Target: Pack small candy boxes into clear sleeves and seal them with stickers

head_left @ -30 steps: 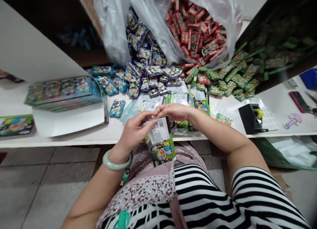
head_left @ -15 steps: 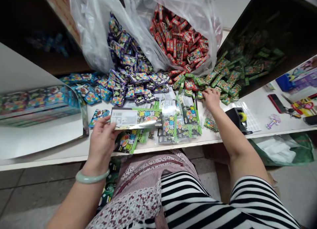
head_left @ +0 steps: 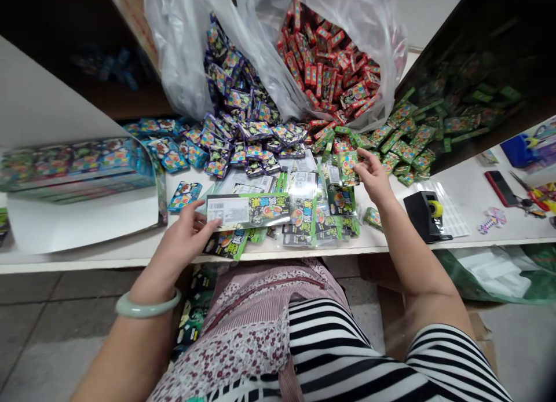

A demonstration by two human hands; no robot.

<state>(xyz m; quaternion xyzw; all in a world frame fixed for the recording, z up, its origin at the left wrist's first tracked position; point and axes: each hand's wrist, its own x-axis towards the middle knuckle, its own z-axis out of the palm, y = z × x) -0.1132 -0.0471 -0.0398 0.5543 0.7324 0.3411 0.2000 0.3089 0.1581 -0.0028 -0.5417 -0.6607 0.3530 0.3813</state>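
Note:
My left hand (head_left: 193, 228) pinches the left end of a flat printed plastic pouch (head_left: 267, 209), with a pale label panel toward my thumb. Between the fingers and thumb of my right hand (head_left: 372, 175) is a small green candy box (head_left: 348, 168), lifted above the table. More printed pouches (head_left: 304, 214) lie overlapped beneath and between my hands. A blue candy box (head_left: 185, 196) rests just beyond my left fingers. Another green box (head_left: 372, 218) lies beside my right forearm.
Plastic bags spill purple boxes (head_left: 237, 98) and red boxes (head_left: 328, 72) at the back. Green boxes (head_left: 408, 141) heap at right, blue ones (head_left: 169, 153) at left. A tape dispenser (head_left: 421, 216), phone (head_left: 501, 187) and a tray of boxes (head_left: 82, 228) flank the work area.
My right hand has picked a green box from the pile and brought it left and up. My left hand still holds the pouch. The whole view has shifted slightly.

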